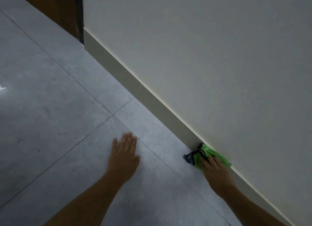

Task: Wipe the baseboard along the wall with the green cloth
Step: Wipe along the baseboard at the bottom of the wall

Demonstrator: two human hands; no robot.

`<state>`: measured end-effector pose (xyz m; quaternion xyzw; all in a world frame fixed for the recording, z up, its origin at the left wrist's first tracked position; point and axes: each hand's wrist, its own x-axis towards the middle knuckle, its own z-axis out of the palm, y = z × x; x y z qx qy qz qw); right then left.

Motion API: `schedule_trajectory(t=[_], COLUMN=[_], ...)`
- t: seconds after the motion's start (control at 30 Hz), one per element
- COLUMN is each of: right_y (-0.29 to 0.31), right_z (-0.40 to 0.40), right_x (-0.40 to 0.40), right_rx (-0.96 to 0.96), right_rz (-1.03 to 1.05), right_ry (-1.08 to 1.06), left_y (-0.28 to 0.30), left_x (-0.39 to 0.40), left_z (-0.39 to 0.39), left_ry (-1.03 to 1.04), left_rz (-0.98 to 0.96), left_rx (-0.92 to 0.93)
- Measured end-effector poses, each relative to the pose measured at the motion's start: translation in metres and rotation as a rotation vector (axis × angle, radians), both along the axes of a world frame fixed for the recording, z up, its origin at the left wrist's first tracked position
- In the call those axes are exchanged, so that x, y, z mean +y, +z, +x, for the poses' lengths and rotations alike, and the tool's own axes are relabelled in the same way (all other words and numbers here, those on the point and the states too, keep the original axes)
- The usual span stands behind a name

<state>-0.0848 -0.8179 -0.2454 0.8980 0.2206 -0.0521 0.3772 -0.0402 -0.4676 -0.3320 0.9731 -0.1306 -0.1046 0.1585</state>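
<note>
Head view: the right hand (214, 168) presses the green cloth (211, 154) flat-fingered against the baseboard (135, 84), mid-wipe. The left hand (124, 155), fingers spread, holds nothing and braces on the floor (50, 107) beside the baseboard. Next, likely slide along toward the doorway.

Pale plain wall (202, 48) above grey tiled floor (42, 94) with dark grout lines; brown wooden door (55, 8) at far corner.
</note>
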Motion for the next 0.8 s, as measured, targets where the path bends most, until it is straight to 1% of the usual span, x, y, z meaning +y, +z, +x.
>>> schedule_trajectory(t=[0.03, 0.1, 0.2, 0.27, 0.33, 0.4, 0.43, 0.5, 0.6, 0.63, 0.73, 0.77, 0.8], right_y=[-0.001, -0.002, -0.012, -0.016, -0.024, -0.028, -0.032, -0.037, -0.045, -0.045, -0.033, -0.029, -0.027], right_z=[-0.002, 0.012, 0.054, 0.084, 0.109, 0.119, 0.118, 0.101, 0.047, 0.022, -0.033, -0.040, -0.040], right_x=[-0.005, 0.008, 0.060, 0.108, 0.143, 0.157, 0.152, 0.130, 0.075, 0.052, 0.004, -0.002, -0.001], right_rx=[0.017, 0.020, -0.002, 0.029, 0.114, 0.267, 0.287, 0.212, 0.147, 0.139, 0.115, 0.109, 0.081], right_rz=[-0.016, 0.048, 0.173, 0.288, 0.468, 0.540, 0.539, 0.526, 0.485, 0.468, 0.449, 0.418, 0.394], right_ry=[-0.019, -0.010, 0.003, -0.076, -0.132, -0.270, -0.324, -0.334, -0.392, -0.468, -0.832, -0.881, -0.859], left_y=[-0.002, -0.009, -0.015, -0.014, -0.014, -0.014, -0.014, -0.014, -0.018, -0.019, -0.022, -0.023, -0.024], left_x=[-0.003, -0.007, -0.009, -0.007, -0.005, -0.005, -0.005, -0.005, -0.004, -0.005, -0.007, -0.008, -0.008], left_z=[-0.002, -0.005, -0.007, -0.009, -0.008, -0.008, -0.009, -0.007, -0.007, -0.007, -0.008, -0.010, -0.011], left_ry=[-0.026, -0.032, -0.024, -0.021, -0.009, -0.012, -0.010, 0.003, 0.030, 0.032, 0.047, 0.050, 0.055], left_rz=[-0.008, -0.014, 0.007, 0.019, 0.020, 0.023, 0.023, 0.021, -0.020, -0.024, -0.049, -0.060, -0.068], left_rx=[0.030, 0.008, -0.064, -0.051, -0.058, -0.046, -0.038, -0.023, -0.035, -0.052, -0.119, -0.134, -0.146])
